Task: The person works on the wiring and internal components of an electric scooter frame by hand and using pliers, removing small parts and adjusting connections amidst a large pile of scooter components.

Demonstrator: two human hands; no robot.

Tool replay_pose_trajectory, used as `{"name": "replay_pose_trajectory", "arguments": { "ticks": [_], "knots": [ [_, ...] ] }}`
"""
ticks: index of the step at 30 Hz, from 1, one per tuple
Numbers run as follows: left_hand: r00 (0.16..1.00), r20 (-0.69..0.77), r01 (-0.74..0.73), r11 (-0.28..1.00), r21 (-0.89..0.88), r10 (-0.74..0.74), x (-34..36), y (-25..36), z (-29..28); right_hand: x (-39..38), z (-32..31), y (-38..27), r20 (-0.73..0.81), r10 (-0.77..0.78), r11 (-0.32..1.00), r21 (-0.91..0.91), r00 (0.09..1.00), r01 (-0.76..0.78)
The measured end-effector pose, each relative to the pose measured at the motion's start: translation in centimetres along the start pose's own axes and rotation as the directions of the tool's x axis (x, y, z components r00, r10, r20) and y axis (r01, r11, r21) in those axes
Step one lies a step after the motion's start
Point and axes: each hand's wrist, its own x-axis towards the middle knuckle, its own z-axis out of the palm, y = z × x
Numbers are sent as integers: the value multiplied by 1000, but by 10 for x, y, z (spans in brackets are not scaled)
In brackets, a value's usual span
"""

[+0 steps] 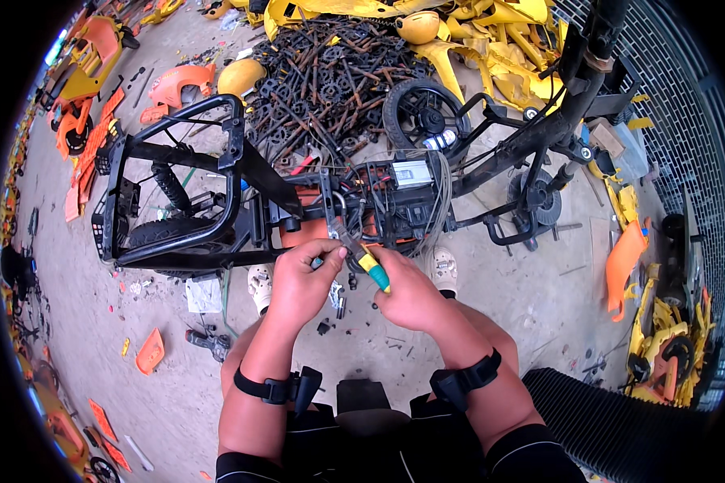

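Observation:
In front of me lies a stripped black scooter frame (270, 189), with cables and boxes exposed at its middle. My right hand (407, 294) is closed around a tool with a yellow and green handle (374, 272); its grey front end points up and left toward the frame. I cannot tell the tool's exact kind. Close beside it, my left hand (306, 274) is closed, thumb against the fingers. A bit of blue shows between those fingers, too small to name. Both hands are over the near side of the frame, by a silver-grey box (411, 174) and a bundle of grey cables (441, 205).
Beyond the frame rises a heap of rusty metal parts (322, 84), with yellow plastic panels (499, 48) behind it. A cordless power tool (209, 344) and an orange shell (150, 352) lie on the floor at left. Black ribbed sheeting (596, 419) is at lower right.

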Motion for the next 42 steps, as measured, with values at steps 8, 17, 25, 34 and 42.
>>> {"name": "replay_pose_trajectory", "arguments": {
  "ticks": [8, 17, 25, 34, 42],
  "knots": [
    [999, 6, -54, 998, -32, 54, 3, -1, -1, -3, -10, -11, -93, -88, 984, -161, 992, 72],
    [994, 32, -106, 994, -32, 107, 4, -7, 0, -4, -10, -17, -150, -51, 986, -166, 987, 26],
    [995, 12, -95, 987, -129, 97, 4, 0, 1, -1, -14, -10, -265, -203, 971, -181, 943, 158],
    [967, -3, -256, 966, -44, 256, 9, -2, -2, 2, -20, -16, -322, -281, 952, -210, 904, 221],
    [957, -14, -291, 957, -3, 291, 8, 3, -9, -4, -32, -25, -335, -320, 911, -365, 886, 191]
  ]
}}
